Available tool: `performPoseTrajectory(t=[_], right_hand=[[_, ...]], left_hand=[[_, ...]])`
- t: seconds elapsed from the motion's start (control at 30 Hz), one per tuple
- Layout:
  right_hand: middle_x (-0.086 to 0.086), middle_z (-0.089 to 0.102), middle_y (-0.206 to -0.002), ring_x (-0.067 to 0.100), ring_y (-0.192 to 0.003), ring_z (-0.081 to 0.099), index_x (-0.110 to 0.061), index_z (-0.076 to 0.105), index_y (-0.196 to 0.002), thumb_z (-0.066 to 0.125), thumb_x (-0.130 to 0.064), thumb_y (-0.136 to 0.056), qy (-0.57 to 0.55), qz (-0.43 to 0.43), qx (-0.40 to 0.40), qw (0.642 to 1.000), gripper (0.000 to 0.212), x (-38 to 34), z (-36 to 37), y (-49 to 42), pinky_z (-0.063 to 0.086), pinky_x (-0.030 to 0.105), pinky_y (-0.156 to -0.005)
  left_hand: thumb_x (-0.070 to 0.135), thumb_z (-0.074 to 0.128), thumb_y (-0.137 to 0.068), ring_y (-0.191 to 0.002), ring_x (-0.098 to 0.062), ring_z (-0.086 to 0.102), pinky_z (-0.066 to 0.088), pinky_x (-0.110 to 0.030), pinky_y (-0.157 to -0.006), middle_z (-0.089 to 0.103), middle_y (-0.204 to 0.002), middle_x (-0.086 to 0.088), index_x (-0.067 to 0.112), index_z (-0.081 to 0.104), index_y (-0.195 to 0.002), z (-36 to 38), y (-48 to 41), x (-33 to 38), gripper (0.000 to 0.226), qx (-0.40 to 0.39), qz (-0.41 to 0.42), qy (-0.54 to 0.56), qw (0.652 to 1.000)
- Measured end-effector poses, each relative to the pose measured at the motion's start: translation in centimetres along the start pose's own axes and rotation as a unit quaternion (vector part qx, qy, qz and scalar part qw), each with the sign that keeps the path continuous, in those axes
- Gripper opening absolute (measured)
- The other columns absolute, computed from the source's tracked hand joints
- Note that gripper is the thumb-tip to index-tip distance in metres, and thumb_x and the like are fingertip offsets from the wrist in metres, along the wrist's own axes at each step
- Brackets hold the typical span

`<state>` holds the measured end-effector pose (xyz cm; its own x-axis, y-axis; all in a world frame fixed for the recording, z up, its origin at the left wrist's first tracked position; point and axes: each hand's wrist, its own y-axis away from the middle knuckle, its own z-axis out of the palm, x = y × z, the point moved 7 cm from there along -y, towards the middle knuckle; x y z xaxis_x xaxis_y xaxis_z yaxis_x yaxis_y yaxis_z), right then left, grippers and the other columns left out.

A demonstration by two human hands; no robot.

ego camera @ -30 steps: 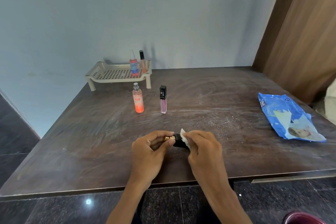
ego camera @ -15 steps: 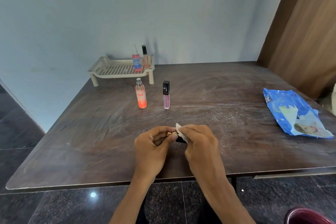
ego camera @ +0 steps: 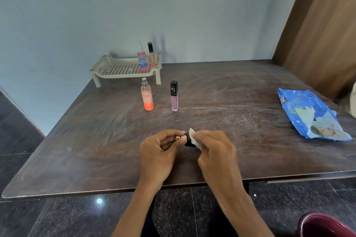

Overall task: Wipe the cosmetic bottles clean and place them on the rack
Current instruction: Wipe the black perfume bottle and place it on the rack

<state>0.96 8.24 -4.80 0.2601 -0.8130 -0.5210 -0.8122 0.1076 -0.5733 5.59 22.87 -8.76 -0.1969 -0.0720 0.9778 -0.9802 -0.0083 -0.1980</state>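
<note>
My left hand [ego camera: 159,152] grips a small black and gold lipstick tube [ego camera: 183,139] by its gold end, over the table's near edge. My right hand [ego camera: 213,150] pinches a white wipe [ego camera: 193,137] against the tube's black end. An orange spray bottle [ego camera: 147,95] and a pink lip gloss tube [ego camera: 174,96] stand upright mid-table. At the back left, the beige perforated rack [ego camera: 119,68] carries a pink spray bottle [ego camera: 142,57] and a slim black-capped tube [ego camera: 151,54] at its right end.
A blue wipes packet [ego camera: 312,115] lies near the right edge of the dark wooden table [ego camera: 96,140]. A brown wooden panel [ego camera: 327,25] rises at the right. A maroon rim [ego camera: 325,225] shows at the bottom right, above the dark tiled floor.
My hands have stayed together on the lipstick while the wipe shifted slightly along its black end. The view has tilted a little, moving everything lower and rightward in frame.
</note>
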Motion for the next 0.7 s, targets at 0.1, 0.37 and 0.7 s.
performPoseTrajectory(t=[0.1, 0.37, 0.7], right_hand=[[-0.004, 0.070, -0.093, 0.012, -0.090, 0.059, -0.009, 0.075, -0.099, 0.067, 0.012, -0.078, -0.004, 0.062, -0.002, 0.998, 0.031, 2.5, -0.9, 0.5, 0.042, 0.007, -0.076], [0.001, 0.071, -0.092, 0.018, -0.088, 0.058, -0.006, 0.074, -0.099, 0.067, 0.015, -0.074, 0.028, 0.030, -0.008, 0.999, 0.033, -0.3, 0.6, -0.4, 0.045, 0.017, -0.070], [-0.006, 0.071, -0.096, 0.015, -0.092, 0.061, -0.011, 0.074, -0.103, 0.061, 0.001, -0.087, -0.013, 0.105, -0.006, 0.994, 0.024, 2.9, -0.6, 0.2, 0.045, 0.014, -0.079]], left_hand=[[0.006, 0.080, -0.081, -0.091, -0.011, 0.076, 0.060, -0.028, -0.086, 0.080, -0.093, 0.004, 0.015, 0.078, -0.095, 0.2, -0.1, 0.1, 0.017, 0.000, 0.004, 0.004, 1.000], [0.004, 0.079, -0.080, -0.090, -0.013, 0.077, 0.060, -0.027, -0.084, 0.080, -0.092, 0.002, 0.012, 0.078, -0.096, 0.1, -0.1, 0.1, 0.017, -0.003, 0.010, 0.005, 1.000], [0.006, 0.080, -0.081, -0.092, -0.011, 0.076, 0.059, -0.029, -0.088, 0.080, -0.093, 0.003, 0.013, 0.078, -0.095, 0.2, -0.2, -0.1, 0.016, -0.003, -0.001, 0.016, 1.000]])
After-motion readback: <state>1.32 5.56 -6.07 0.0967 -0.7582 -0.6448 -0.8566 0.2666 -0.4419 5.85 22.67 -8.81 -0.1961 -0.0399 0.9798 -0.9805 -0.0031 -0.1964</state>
